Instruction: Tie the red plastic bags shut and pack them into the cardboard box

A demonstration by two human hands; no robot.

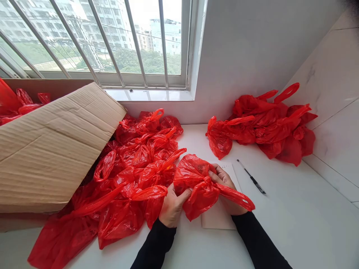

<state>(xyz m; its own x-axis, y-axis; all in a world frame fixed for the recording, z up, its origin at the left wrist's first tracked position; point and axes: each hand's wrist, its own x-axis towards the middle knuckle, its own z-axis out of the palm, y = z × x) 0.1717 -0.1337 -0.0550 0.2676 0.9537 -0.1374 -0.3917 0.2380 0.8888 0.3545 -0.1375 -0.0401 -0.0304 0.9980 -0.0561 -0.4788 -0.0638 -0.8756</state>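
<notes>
At lower centre, a knotted red bag [196, 186] sat gripped between left hand [171, 205] and right hand [226, 180] — its handle loop [235, 193] slanting lower right, across the right hand.

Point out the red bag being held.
The knotted bag between the left hand and right hand, partly over the pale sheet. Both hands grip it; other red bags lie in the left pile, right pile or cardboard box.
</notes>
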